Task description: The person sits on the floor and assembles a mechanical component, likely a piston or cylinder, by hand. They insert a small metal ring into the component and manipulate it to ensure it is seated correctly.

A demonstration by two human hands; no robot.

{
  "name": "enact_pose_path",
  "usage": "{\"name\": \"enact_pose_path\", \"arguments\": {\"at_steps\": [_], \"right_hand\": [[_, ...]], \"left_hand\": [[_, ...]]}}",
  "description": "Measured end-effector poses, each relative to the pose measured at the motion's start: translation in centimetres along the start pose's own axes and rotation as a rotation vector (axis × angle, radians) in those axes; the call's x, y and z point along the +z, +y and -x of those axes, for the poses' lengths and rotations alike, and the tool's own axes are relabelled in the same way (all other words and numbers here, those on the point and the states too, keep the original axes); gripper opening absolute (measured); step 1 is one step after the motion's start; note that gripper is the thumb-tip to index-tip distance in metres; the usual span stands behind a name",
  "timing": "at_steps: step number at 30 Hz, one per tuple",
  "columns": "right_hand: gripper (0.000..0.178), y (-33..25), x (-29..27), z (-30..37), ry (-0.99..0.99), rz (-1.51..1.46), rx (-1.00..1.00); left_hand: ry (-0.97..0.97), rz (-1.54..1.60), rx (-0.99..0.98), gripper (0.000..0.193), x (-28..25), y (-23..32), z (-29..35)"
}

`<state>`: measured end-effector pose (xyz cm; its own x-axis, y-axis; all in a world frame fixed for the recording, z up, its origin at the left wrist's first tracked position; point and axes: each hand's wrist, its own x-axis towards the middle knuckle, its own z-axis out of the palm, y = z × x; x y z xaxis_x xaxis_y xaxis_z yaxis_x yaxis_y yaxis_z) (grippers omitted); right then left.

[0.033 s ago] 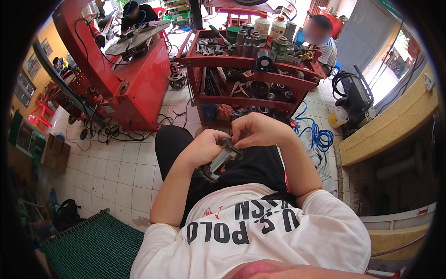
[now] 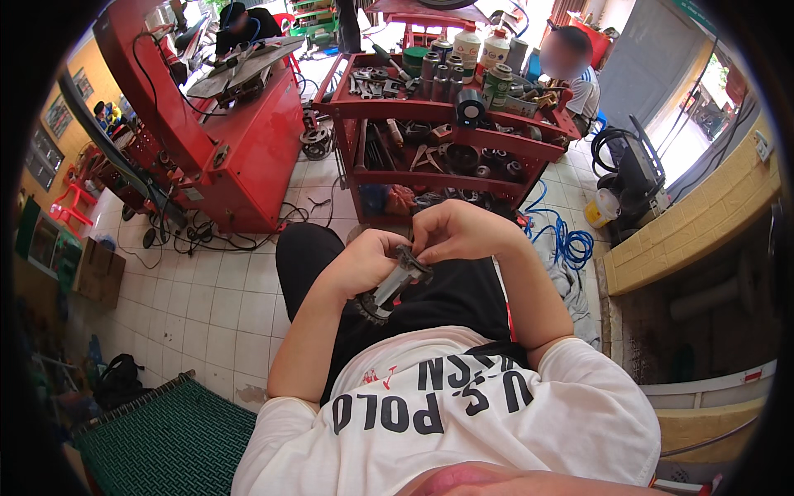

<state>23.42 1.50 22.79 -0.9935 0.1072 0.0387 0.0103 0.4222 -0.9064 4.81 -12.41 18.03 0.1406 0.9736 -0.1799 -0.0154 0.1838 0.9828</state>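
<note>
Above my lap is a metal gear shaft (image 2: 391,287), tilted, with a pale grey middle, a dark toothed gear at its lower end and a dark ring-like part at its upper end. My left hand (image 2: 370,258) is closed around it from the left side, with the fingers partly hidden behind it. At the upper end, my right hand (image 2: 445,236) has thumb and fingers pinched together against the dark ring. Whether a small piece sits between those fingertips is too small to make out.
Ahead stands a red tool cart (image 2: 451,116) loaded with tools, cans and bottles. A red machine (image 2: 256,165) is at the left, with cables on the floor near it. A blue hose (image 2: 571,246) lies coiled at the right. Another person (image 2: 583,95) sits behind the cart.
</note>
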Motion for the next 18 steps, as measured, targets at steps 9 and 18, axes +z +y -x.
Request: {"name": "enact_pose_path", "arguments": {"at_steps": [9,18], "right_hand": [[0.014,0.06,-0.2,0.07,0.031,-0.019,-0.008],[0.013,-0.26,-0.32,0.1,0.036,0.024,0.037]], "left_hand": [[0.063,0.095,0.001,0.026,-0.14,-0.29,-0.15],[0.069,0.1,0.033,0.02,-0.22,-0.5,-0.25]]}}
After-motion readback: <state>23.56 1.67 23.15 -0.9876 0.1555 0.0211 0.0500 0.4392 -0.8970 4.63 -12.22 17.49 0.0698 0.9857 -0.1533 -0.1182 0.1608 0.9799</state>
